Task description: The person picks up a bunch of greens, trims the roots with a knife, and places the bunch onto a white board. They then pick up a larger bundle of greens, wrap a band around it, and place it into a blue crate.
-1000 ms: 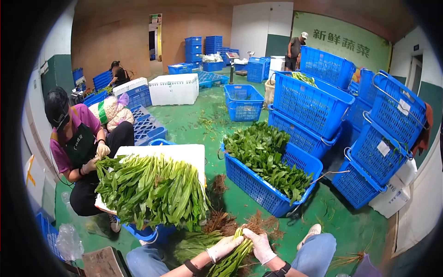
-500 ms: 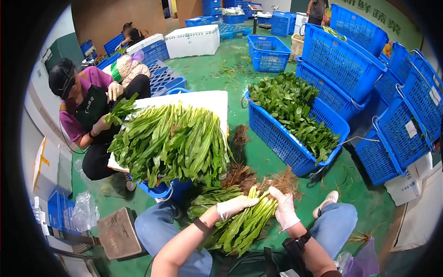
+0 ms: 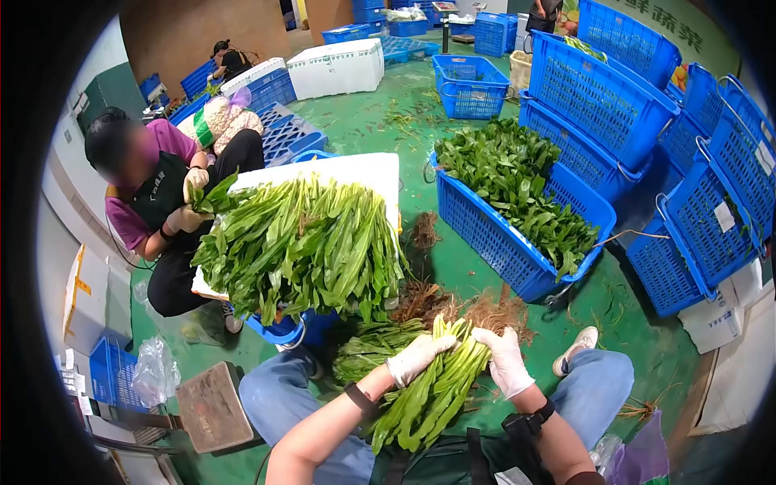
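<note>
My left hand (image 3: 420,358), in a white glove, is closed round the pale stems of a bunch of long green leaves (image 3: 428,398). My right hand (image 3: 503,360), gloved too, has its fingers together at the right side of the bunch, near the stem ends; what its fingertips pinch is too small to make out. Brown roots (image 3: 497,314) lie on the floor just beyond my hands. More leaves (image 3: 368,349) lie left of the bunch. A large pile of leafy greens (image 3: 303,246) covers a white foam board (image 3: 364,167).
A blue crate (image 3: 493,234) with leafy greens stands ahead on the right, beside stacked blue crates (image 3: 590,97). At the left a co-worker (image 3: 162,178) holds greens. A flat scale (image 3: 212,408) is at lower left, near a plastic bag (image 3: 155,372).
My left hand and the bunch have shifted slightly right, and my right hand slightly right and down. The co-worker's two hands have come together at their greens.
</note>
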A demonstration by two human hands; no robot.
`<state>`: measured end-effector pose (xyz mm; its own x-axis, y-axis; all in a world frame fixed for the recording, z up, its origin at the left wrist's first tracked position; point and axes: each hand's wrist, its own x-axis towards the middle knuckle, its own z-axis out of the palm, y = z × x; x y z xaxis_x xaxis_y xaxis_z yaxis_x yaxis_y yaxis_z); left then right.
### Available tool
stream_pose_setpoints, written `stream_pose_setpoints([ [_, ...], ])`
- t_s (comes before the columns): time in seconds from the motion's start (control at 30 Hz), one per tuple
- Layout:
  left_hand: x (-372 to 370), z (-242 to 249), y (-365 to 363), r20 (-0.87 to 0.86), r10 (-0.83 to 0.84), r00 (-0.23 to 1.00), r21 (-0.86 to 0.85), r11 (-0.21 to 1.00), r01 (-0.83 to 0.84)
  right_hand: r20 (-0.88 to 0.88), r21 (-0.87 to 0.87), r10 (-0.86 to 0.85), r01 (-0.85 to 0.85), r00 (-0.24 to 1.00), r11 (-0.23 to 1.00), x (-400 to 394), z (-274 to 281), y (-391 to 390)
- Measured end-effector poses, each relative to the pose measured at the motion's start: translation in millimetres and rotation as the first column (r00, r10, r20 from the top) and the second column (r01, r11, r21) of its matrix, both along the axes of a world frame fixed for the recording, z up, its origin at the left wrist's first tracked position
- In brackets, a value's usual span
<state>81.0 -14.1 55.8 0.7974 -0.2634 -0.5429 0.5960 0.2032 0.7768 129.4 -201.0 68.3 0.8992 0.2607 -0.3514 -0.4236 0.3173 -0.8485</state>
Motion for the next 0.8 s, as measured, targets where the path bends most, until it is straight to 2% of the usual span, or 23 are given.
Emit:
stream_pose_setpoints([
  [0.07, -0.8, 0.6, 0.6, -0.004, -0.009, 1.0, -0.005, 1.0, 0.009, -0.009, -0.055, -0.042, 0.042, 0.999, 0.998, 2.1, -10.8, -2.8],
  [0.13, 0.4, -6.3, 5.0, 0.119, -0.162, 0.98, 0.038, 0.987, 0.158, -0.007, -0.04, -0.088, 0.087, 0.996, 0.995, 0.8, -13.4, -3.6],
  [0.2, 1.0, -8.5, 4.8, 0.146, -0.18, 0.973, 0.069, 0.983, 0.172, -0.005, -0.028, -0.059, 0.058, 0.998, 0.998, 2.8, -17.2, -6.4],
  [0.27, 0.0, -7.1, 1.0, 0.137, -0.042, 0.99, -0.007, 0.999, 0.043, -0.003, -0.018, -0.025, 0.025, 1.0, 1.0, 3.3, -20.1, -7.6],
  [0.3, 0.3, -6.6, -1.2, 0.072, 0.004, 0.997, -0.057, 0.998, 0.0, -0.005, -0.002, -0.038, 0.038, 0.999, 0.999, 3.8, -16.9, -6.4],
  [0.47, -2.5, 0.1, -14.0, 0.08, 0.069, 0.994, -0.113, 0.992, -0.059, 0.037, -0.047, -0.051, 0.053, 0.998, 0.998, -6.4, -8.7, 3.4],
  [0.53, -1.6, -7.6, -12.1, 0.141, 0.031, 0.99, 0.065, 0.997, -0.04, 0.054, -0.057, -0.044, 0.048, 0.998, 0.997, -7.7, -22.6, 3.4],
  [0.57, -2.3, -11.3, -13.4, 0.169, 0.073, 0.983, 0.116, 0.989, -0.094, 0.003, -0.05, -0.089, 0.09, 0.996, 0.995, -5.8, -32.1, 1.5],
  [0.67, -1.5, -15.8, -14.7, 0.228, 0.066, 0.971, 0.127, 0.987, -0.097, 0.015, -0.026, 0.003, -0.003, 1.0, 1.0, -4.8, -19.4, -1.6],
  [0.8, 0.2, -24.4, -9.9, 0.275, -0.007, 0.961, 0.181, 0.983, -0.044, -0.021, 0.013, 0.032, -0.032, 0.999, 0.999, -5.9, -17.9, 1.7],
])
